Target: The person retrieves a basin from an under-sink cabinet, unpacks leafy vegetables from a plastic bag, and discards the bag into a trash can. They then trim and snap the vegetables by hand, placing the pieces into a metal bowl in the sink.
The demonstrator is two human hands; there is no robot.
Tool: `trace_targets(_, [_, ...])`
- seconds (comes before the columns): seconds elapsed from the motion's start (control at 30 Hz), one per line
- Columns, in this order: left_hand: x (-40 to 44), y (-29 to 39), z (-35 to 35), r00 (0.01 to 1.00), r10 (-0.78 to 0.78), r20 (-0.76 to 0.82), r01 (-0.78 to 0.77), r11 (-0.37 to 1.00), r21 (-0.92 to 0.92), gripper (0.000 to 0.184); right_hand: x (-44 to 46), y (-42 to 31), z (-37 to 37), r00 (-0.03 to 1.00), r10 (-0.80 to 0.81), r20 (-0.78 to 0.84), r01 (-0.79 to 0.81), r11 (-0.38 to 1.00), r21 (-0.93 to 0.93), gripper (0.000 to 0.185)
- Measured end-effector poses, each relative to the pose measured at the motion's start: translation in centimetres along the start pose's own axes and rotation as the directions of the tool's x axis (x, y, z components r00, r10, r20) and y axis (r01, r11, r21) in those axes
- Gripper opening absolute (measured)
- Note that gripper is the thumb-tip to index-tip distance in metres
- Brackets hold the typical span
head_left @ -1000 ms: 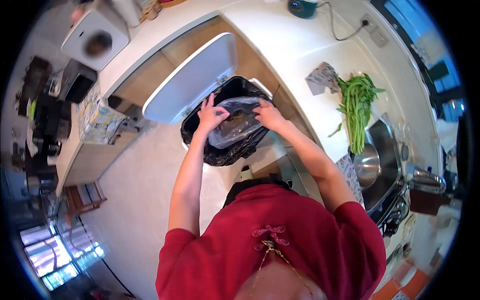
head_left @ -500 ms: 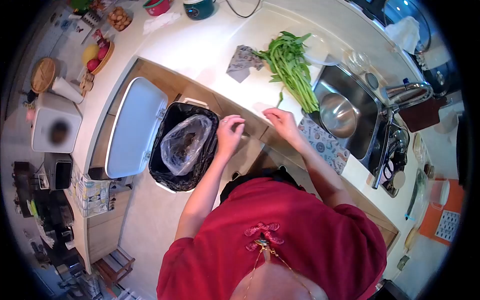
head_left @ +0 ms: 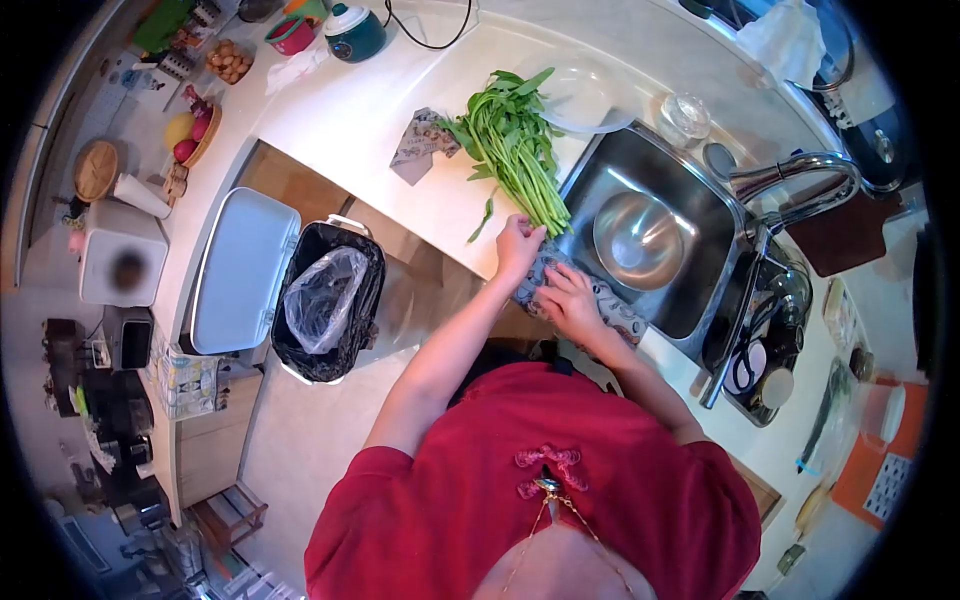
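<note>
A bunch of leafy greens (head_left: 515,150) lies on the counter, its stem ends pointing toward me by the sink. My left hand (head_left: 517,248) is at those stem ends, fingers drawn together; what is between them, if anything, is hidden. One loose stem (head_left: 482,218) lies left of the bunch. My right hand (head_left: 568,300) rests on a patterned cloth (head_left: 620,315) at the counter's front edge, its fingers extended over the fabric. A crumpled grey printed piece (head_left: 420,145) lies beside the leaves.
Right of the greens is a steel sink (head_left: 690,290) with a metal bowl (head_left: 640,240) in it, under a curved faucet (head_left: 800,170). A clear plastic tray (head_left: 580,95) stands behind. At left, a lidded bin (head_left: 365,300) stands open, holding a clear bag (head_left: 325,300).
Both hands have moved away from the bin side to the stem ends and the patterned cloth. My view has shifted right, so the bin and greens appear further left.
</note>
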State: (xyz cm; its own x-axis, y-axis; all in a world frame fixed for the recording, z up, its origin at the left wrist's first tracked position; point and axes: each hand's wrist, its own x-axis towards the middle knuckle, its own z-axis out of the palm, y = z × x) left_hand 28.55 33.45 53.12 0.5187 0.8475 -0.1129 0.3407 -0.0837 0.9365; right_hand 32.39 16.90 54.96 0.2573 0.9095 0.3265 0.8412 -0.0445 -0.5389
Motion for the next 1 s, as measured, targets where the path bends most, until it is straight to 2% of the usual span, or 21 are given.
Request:
trace_targets(0.03, [-0.5, 1.7, -0.1, 0.988, -0.152, 0.010, 0.152, 0.984, -0.087, 0.039, 0.6, 0.5, -0.3, 0.997, 0.075, -0.016, -0.072, 0.991, 0.111, 0.018])
trace_targets(0.07, [-0.1, 1.7, 0.1, 0.988, -0.152, 0.001, 0.151, 0.985, -0.085, 0.039, 1.2, 1.1, -0.6, 0.998, 0.067, -0.015, -0.065, 0.991, 0.117, 0.018])
trace_targets(0.13, [1.3, -0.5, 1.0, 0.993, -0.097, -0.073, 0.098, 0.995, 0.003, 0.040, 2.9, 2.4, -1.3, 0.951, 0.272, -0.149, -0.200, 0.904, 0.378, 0.013])
trace_targets(0.2, [2.5, -2.9, 1.5, 0.990, -0.079, -0.114, 0.083, 0.996, 0.032, 0.038, 5.4, 3.4, -2.4, 0.932, 0.285, -0.225, -0.178, 0.899, 0.401, 0.016])
trace_targets(0.27, [2.4, -1.7, 0.9, 0.988, -0.057, -0.146, 0.066, 0.996, 0.062, 0.037, 7.9, 5.1, -2.3, 0.876, 0.235, -0.421, -0.141, 0.960, 0.243, 0.024])
trace_targets(0.3, [1.4, 1.1, -0.1, 0.979, -0.189, -0.078, 0.183, 0.980, -0.076, 0.041, 9.5, 6.2, -1.6, 0.871, 0.236, -0.430, -0.139, 0.959, 0.245, 0.024])
trace_targets(0.33, [0.9, 2.7, -0.7, 0.951, -0.309, 0.010, 0.305, 0.931, -0.201, 0.044, 11.0, 7.4, -0.3, 0.876, 0.229, -0.425, -0.144, 0.964, 0.223, 0.031])
trace_targets(0.37, [1.2, 2.3, -0.5, 0.956, -0.295, -0.006, 0.285, 0.929, -0.235, 0.036, 12.0, 8.0, 0.5, 0.879, 0.226, -0.419, -0.154, 0.968, 0.200, 0.038])
trace_targets(0.4, [1.6, 1.8, -0.7, 0.957, -0.291, 0.005, 0.284, 0.932, -0.227, 0.036, 12.8, 7.8, 0.8, 0.873, 0.235, -0.427, -0.162, 0.966, 0.200, 0.038])
trace_targets(0.47, [3.0, 1.0, -1.1, 0.926, -0.295, 0.235, 0.363, 0.866, -0.343, 0.022, 14.6, 6.8, 1.1, 0.918, 0.388, -0.081, -0.384, 0.921, 0.063, 0.050])
trace_targets(0.53, [4.7, -1.0, -0.6, 0.930, -0.270, 0.251, 0.356, 0.834, -0.421, 0.019, 15.8, 6.3, 2.6, 0.893, 0.449, -0.041, -0.435, 0.882, 0.179, 0.057])
trace_targets(0.57, [5.2, -2.1, -0.4, 0.929, -0.265, 0.259, 0.363, 0.792, -0.491, 0.017, 16.1, 6.0, 3.3, 0.905, 0.421, -0.053, -0.411, 0.901, 0.138, 0.055])
trace_targets(0.6, [5.0, -2.1, -0.8, 0.929, -0.266, 0.257, 0.363, 0.789, -0.496, 0.017, 16.5, 5.6, 3.4, 0.907, 0.418, -0.049, -0.409, 0.903, 0.133, 0.055])
trace_targets(0.67, [4.1, -1.0, -2.3, 0.985, -0.168, -0.023, 0.149, 0.923, -0.354, 0.006, 17.1, 4.7, 3.4, 0.899, 0.437, -0.045, -0.391, 0.843, 0.369, 0.054])
trace_targets(0.7, [3.4, 0.0, -2.9, 0.990, -0.124, -0.067, 0.083, 0.896, -0.436, 0.011, 17.3, 5.2, 4.5, 0.910, 0.414, -0.030, -0.339, 0.784, 0.520, 0.052])
trace_targets(0.73, [3.4, 0.1, -3.3, 0.989, -0.129, -0.069, 0.087, 0.897, -0.434, 0.011, 17.3, 5.5, 5.3, 0.910, 0.414, -0.026, -0.341, 0.781, 0.523, 0.052])
trace_targets(0.8, [3.7, 0.0, -3.8, 0.982, -0.104, -0.155, 0.053, 0.951, -0.304, 0.016, 17.4, 5.9, 6.3, 0.937, 0.350, -0.009, -0.212, 0.586, 0.782, 0.048])
trace_targets(0.93, [4.3, -1.1, -4.6, 0.987, -0.151, -0.058, 0.136, 0.967, -0.214, 0.019, 16.4, 6.0, 6.4, 0.910, 0.413, 0.046, -0.330, 0.650, 0.685, 0.045])
trace_targets(1.0, [4.2, -0.9, -4.7, 0.989, -0.142, -0.039, 0.129, 0.962, -0.240, 0.021, 16.0, 6.0, 6.6, 0.883, 0.445, -0.151, -0.269, 0.743, 0.613, 0.044])
